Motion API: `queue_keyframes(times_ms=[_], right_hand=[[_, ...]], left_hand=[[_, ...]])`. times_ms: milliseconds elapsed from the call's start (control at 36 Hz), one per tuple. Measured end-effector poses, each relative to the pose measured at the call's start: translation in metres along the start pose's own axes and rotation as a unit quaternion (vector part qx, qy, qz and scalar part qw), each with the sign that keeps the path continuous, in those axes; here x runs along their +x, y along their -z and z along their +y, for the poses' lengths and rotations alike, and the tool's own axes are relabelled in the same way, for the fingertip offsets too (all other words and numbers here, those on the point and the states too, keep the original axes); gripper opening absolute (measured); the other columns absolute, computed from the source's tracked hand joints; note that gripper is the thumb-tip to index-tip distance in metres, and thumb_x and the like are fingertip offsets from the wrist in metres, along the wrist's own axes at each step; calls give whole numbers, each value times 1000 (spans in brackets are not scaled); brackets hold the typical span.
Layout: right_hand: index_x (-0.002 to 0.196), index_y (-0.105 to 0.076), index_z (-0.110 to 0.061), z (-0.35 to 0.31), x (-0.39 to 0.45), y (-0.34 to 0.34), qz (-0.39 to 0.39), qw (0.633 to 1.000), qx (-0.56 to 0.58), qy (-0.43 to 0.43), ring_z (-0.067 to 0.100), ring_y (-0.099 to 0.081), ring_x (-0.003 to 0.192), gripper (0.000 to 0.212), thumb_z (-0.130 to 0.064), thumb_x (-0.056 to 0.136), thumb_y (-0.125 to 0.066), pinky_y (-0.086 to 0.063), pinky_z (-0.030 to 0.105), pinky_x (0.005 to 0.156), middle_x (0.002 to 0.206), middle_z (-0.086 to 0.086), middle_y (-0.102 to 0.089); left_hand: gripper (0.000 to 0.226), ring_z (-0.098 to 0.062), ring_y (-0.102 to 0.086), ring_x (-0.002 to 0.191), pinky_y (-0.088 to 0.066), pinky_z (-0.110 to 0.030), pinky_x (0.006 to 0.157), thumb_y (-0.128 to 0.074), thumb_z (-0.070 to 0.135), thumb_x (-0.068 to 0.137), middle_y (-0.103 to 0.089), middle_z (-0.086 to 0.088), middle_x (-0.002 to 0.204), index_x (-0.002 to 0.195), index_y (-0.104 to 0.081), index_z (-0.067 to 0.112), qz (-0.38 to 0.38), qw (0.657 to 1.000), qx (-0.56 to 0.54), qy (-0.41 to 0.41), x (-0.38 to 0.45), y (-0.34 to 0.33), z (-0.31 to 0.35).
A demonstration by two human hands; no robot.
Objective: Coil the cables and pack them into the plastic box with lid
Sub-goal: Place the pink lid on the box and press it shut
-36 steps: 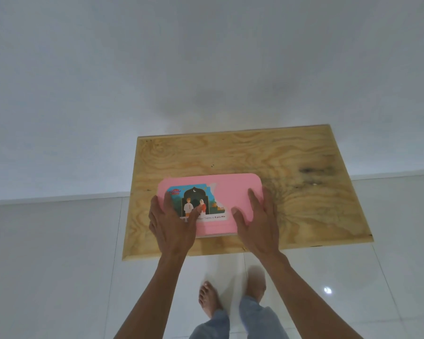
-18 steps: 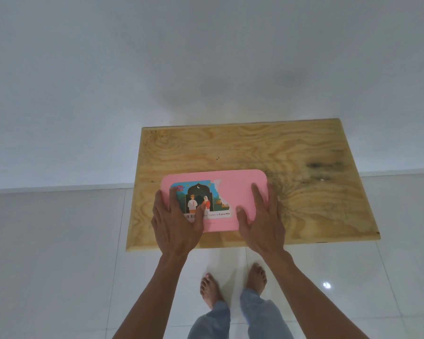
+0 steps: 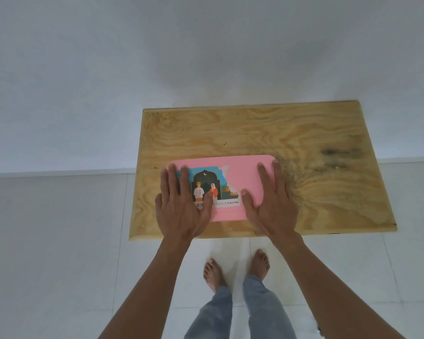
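A pink lid (image 3: 242, 172) with a colourful sticker covers the plastic box on the wooden table (image 3: 304, 148), near the table's front edge. My left hand (image 3: 181, 206) lies flat on the lid's left end, fingers spread over the sticker. My right hand (image 3: 269, 204) lies flat on the lid's right end. Both palms press down on the lid. The box body and any cables are hidden under the lid.
The table stands against a white wall (image 3: 206, 57). The white tiled floor (image 3: 47, 253) lies around it. My bare feet (image 3: 235, 267) and jeans legs show below the table's front edge.
The view has shifted a little, so the table sits slightly lower and more to the right. Both hands have slid a bit further onto the lid and stay flat on it.
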State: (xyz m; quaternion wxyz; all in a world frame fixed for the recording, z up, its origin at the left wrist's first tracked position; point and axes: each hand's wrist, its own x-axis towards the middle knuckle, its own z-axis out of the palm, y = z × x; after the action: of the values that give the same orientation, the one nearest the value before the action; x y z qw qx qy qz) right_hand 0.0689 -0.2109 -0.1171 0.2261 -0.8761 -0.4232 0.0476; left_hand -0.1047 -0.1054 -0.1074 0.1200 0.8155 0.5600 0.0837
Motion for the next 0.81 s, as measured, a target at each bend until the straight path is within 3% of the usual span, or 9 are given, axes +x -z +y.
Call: queue_keyframes(times_ms=[111,250,417,583,806], right_hand=[[146,-46,-24,1,-1,-3,32,999,9,-1,34,-54,124,69,-57,86,-53,-52,40,90,158,6,-36],[142,-52,-23,-3,-8,-5,61,997,44,-37,30,-55,126,67,-57,85,-61,-51,44,98,156,2,-40],[135,-60,-20,-5,-7,-8,81,990,91,-70,23,-54,128,67,-59,81,-62,-48,40,103,154,-1,-44],[134,-61,-21,-8,12,-5,62,987,107,-100,15,-47,134,64,-54,80,-71,-37,26,102,154,-13,-41],[133,-61,-17,-10,71,-8,44,987,115,-104,14,-45,136,63,-51,82,-73,-33,24,102,153,-13,-41]], left_hand=[[86,-26,-20,153,-50,-51,98,-46,70,86,-27,-9,165,152,-36,16,18,999,-49,3,1,-2,-4],[85,-30,-30,149,-46,-53,102,-47,78,82,-32,-8,162,147,-44,24,47,995,-75,44,-10,-4,-4],[87,-30,-38,142,-54,-52,88,-57,76,77,-34,-4,162,146,-47,23,52,991,-110,61,-7,-4,-2],[85,-30,-44,137,-55,-47,87,-58,75,76,-42,-4,157,141,-55,20,76,989,-117,46,14,-3,2],[88,-28,-43,136,-55,-46,87,-53,77,76,-44,0,156,140,-55,17,82,990,-110,38,71,-5,14]])
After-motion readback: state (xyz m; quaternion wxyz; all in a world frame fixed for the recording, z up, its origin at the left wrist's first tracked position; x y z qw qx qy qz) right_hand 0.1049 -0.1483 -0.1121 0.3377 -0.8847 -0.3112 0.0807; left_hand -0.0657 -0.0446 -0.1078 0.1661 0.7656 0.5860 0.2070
